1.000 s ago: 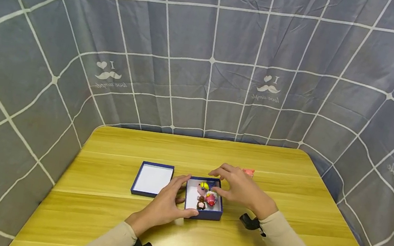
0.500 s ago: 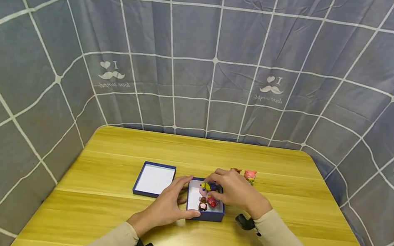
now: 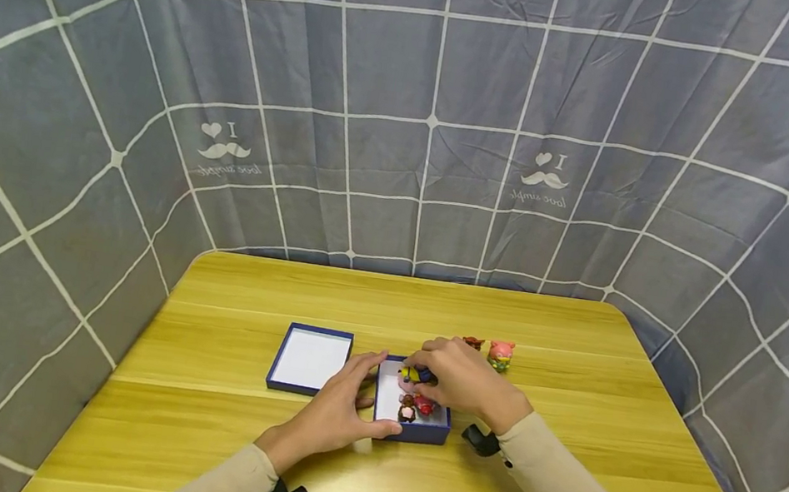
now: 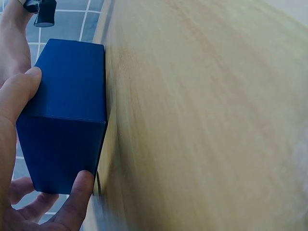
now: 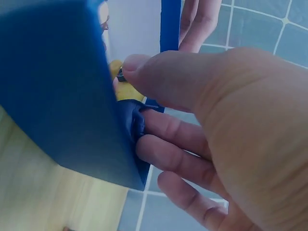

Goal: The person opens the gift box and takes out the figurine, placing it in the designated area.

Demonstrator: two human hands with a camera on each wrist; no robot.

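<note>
A small blue box (image 3: pixel 423 434) with a white inside stands open on the table, holding several small toy figurines. My left hand (image 3: pixel 337 398) grips its left side, thumb (image 4: pixel 28 85) on the front wall and the other fingers round the side and back. My right hand (image 3: pixel 467 378) reaches over the right rim and pinches a yellow-and-blue toy figurine (image 5: pixel 129 91), its thumb on the yellow part and fingers against the blue part. A brown figurine (image 3: pixel 406 412) and a red figurine (image 3: pixel 424 404) lie nearer the front of the box, the red one partly covered by my right hand.
Left of the box lies its shallow lid (image 3: pixel 309 358), white inside facing up. Behind my right hand are a pink pig figurine (image 3: pixel 500 355) and a partly hidden brown-red figurine (image 3: pixel 474 343). A grey checked curtain (image 3: pixel 385 152) surrounds the wooden table (image 3: pixel 218 423).
My right hand has moved left and in over the box onto the yellow-and-blue figurine. Figurines behind it have come into view. The left hand keeps its hold on the box.
</note>
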